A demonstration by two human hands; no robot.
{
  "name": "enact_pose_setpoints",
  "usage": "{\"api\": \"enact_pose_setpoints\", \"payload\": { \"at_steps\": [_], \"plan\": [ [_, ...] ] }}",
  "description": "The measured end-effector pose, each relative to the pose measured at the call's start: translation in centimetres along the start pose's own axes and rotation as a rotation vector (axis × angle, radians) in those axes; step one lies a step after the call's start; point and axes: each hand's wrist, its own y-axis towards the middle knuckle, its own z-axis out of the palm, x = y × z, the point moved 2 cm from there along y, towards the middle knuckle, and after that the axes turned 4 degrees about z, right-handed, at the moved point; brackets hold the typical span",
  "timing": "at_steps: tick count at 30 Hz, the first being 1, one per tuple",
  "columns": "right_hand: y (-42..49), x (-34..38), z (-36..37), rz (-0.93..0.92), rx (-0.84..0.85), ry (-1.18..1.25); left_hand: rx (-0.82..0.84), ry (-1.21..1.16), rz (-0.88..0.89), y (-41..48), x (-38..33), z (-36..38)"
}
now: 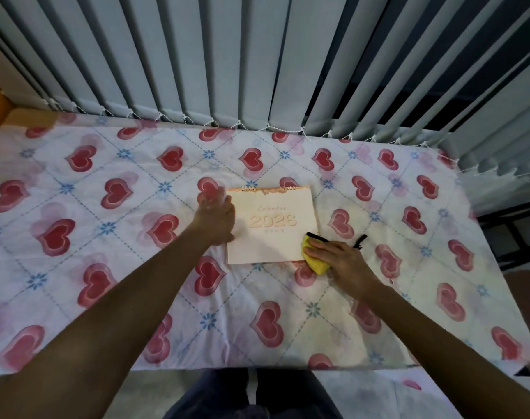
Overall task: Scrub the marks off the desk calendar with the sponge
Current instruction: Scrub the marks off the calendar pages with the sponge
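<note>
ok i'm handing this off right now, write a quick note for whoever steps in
Left hand: flat on the left edge of the desk calendar, pinning it to the heart-print cloth.
Right hand: pressing the yellow sponge on the calendar's near right corner.
A small black object lies just right of that hand.
Done: scrubbing is under way at that corner.
Left: no marks are clear on the cover from here; check the rest of it closely.
</note>
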Motion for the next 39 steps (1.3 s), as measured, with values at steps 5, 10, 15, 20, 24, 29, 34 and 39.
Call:
{"api": "enact_pose_setpoints", "payload": {
  "at_steps": [5, 10, 15, 20, 24, 29, 34, 39],
  "plan": [
    [-0.3, 0.8, 0.5, 0.043, -0.027, -0.002, -0.079, -0.377, -0.021, -0.4, -7.8, 1.2],
    [3.5, -0.3, -0.4, 0.153, 0.048, -0.116, -0.062, -0.403, -0.004, 0.2, -8.5, 2.6],
    [12.1, -0.7, -1.7, 0.369, 0.095, -0.147, -0.059, -0.370, -0.033, 0.6, -8.7, 3.0],
    [11.4, 0.0, -1.5, 0.322, 0.084, -0.207, -0.075, -0.374, -0.042, 0.8, -8.7, 3.3],
    [3.8, 1.4, 0.0, 0.122, 0.100, -0.219, -0.096, -0.372, -0.040, 0.8, -8.7, 3.5],
    [4.1, 1.5, -1.0, 0.022, 0.179, -0.266, -0.112, -0.415, -0.007, 0.8, -8.6, 3.8],
    [11.9, 2.4, -2.0, 0.145, 0.112, -0.264, -0.101, -0.459, 0.001, 0.6, -8.3, 3.4],
    [8.3, 2.8, -0.7, 0.049, 0.037, -0.330, -0.278, -0.441, -0.241, -2.4, -4.7, 4.5]
  ]
}}
